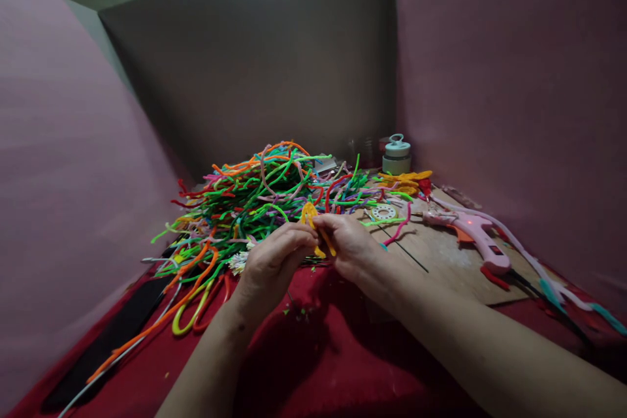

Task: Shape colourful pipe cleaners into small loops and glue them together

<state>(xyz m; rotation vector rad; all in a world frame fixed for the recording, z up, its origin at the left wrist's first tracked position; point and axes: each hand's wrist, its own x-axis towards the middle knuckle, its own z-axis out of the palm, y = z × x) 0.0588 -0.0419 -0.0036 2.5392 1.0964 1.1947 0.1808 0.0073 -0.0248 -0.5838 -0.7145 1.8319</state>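
My left hand (274, 261) and my right hand (350, 245) meet over the red cloth, fingertips pinched together on a yellow-orange pipe cleaner (310, 214) bent into a small loop. Its loose end sticks down between the two hands. Right behind them lies a big tangled heap of pipe cleaners (255, 199) in green, orange, red, pink and other colours.
A pink glue gun (473, 235) lies on a wooden board (441, 258) to the right, its cord trailing off. A small lidded jar (396, 154) stands at the back, with yellow pieces (404, 181) beside it. Pink walls close in left and right.
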